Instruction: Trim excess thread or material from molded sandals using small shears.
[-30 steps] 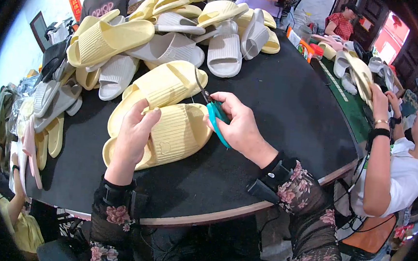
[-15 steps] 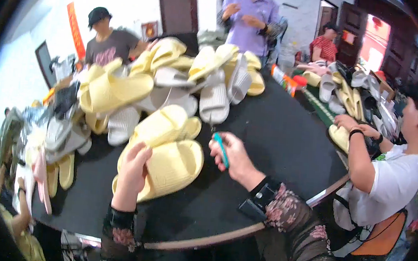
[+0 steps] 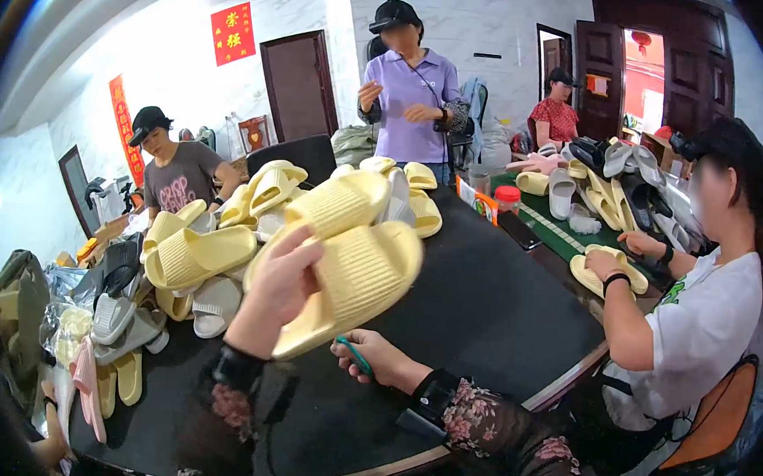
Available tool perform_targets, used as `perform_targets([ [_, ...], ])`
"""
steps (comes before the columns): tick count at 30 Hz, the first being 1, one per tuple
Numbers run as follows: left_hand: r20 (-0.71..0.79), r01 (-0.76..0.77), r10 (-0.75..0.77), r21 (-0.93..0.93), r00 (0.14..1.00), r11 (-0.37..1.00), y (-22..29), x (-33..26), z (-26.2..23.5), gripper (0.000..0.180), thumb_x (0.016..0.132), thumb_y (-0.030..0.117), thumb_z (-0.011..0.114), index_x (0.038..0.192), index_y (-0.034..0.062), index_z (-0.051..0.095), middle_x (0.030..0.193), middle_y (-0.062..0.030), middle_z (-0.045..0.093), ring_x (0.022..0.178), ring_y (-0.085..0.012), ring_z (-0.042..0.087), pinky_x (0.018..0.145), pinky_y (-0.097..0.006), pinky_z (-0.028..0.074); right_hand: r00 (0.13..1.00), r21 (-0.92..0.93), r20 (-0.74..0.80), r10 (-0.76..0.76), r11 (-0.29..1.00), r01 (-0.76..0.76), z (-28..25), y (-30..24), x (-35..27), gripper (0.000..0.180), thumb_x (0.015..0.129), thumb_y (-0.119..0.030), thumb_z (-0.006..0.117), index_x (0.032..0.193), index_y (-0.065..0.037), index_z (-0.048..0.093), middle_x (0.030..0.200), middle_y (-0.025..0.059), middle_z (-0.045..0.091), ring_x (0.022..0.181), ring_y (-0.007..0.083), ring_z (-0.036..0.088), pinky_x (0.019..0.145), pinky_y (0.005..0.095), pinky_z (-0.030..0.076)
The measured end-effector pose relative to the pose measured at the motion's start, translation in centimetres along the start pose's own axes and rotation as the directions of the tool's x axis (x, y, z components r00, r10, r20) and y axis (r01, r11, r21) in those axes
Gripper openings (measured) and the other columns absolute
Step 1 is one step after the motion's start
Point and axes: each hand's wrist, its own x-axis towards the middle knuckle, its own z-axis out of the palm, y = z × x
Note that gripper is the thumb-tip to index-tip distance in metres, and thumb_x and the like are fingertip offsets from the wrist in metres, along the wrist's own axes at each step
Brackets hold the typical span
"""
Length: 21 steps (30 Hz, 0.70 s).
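My left hand [image 3: 279,291] is closed on a pair of yellow slippers [image 3: 369,268], which it holds up above the black table. Their ribbed straps face me, and one slipper lies partly behind the other. Just below their toe end, my right hand [image 3: 384,358] is wrapped round a small teal-handled tool [image 3: 355,356]; its working end is too small to make out. Beyond my left hand, a heap of yellow and grey slippers includes a yellow slipper [image 3: 200,258] on top and a grey slipper [image 3: 216,306] near the front.
The black table [image 3: 474,306] has a curved pale edge near me. Pink slippers [image 3: 86,381] hang at its left. A red-lidded jar [image 3: 507,198] and a phone [image 3: 519,231] lie at the far right. A co-worker at right handles yellow slippers [image 3: 609,270]; other people are farther back.
My left hand has raised the yellow slippers off the table and moved them right. My right hand has come down and left with the teal tool. The view has tilted up.
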Motion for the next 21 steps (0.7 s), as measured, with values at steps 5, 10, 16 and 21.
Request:
perform_targets([
  [5, 0.072, 0.123, -0.179, 0.481, 0.981, 0.868, -3.9, 3.1, 6.6, 0.073, 0.092, 0.023, 0.056, 0.148, 0.0019, 0.014, 0.095, -0.0175, 0.061, 0.067, -0.0232, 0.065, 0.05, -0.033, 0.054, 0.999, 0.099, -0.051, 0.01, 0.995, -0.005, 0.5, 0.3, 0.1, 0.037, 0.087, -0.035, 0.064, 0.109, -0.006, 0.056, 0.077, 0.0004, 0.055, 0.053, 0.0077, 0.052, 0.038, 0.0213, 0.038],
  [10, 0.108, -0.062, -0.002, 0.583, 0.994, 0.81, -4.4, 0.2, 6.4, 0.066, 0.091, 0.023, 0.057, 0.142, -0.0049, 0.026, 0.096, -0.0182, 0.065, 0.075, -0.018, 0.064, 0.059, -0.027, 0.053, 0.989, -0.041, 0.141, 0.046, 0.998, -0.041, 0.0, 0.1, 0.1, 0.034, 0.085, -0.036, 0.066, 0.101, -0.009, 0.055, 0.074, -0.0005, 0.054, 0.052, 0.0069, 0.049, 0.038, 0.0209, 0.038],
  [16, 0.148, -0.308, 0.27, 0.406, 0.951, 0.861, 1.0, -6.6, 5.4, 0.043, 0.094, 0.012, 0.049, 0.132, -0.006, 0.04, 0.102, -0.0201, 0.065, 0.083, -0.0186, 0.064, 0.071, -0.029, 0.052, 0.939, -0.139, 0.316, 0.135, 0.986, -0.095, 1.2, -0.4, -0.9, 0.033, 0.087, -0.032, 0.065, 0.106, -0.008, 0.054, 0.073, 0.0003, 0.056, 0.048, 0.0064, 0.05, 0.035, 0.0189, 0.038],
  [21, 0.192, -0.663, 0.635, 0.196, 0.748, 0.722, 6.0, -13.3, 4.7, 0.049, 0.092, 0.014, 0.048, 0.134, -0.0075, 0.034, 0.107, -0.03, 0.062, 0.087, -0.0261, 0.065, 0.081, -0.034, 0.051, 0.947, -0.109, 0.303, 0.11, 0.991, -0.08, 1.6, -0.6, -1.2, 0.046, 0.088, -0.028, 0.065, 0.125, -0.006, 0.048, 0.073, 0.0011, 0.056, 0.049, 0.0077, 0.053, 0.037, 0.0207, 0.042],
])
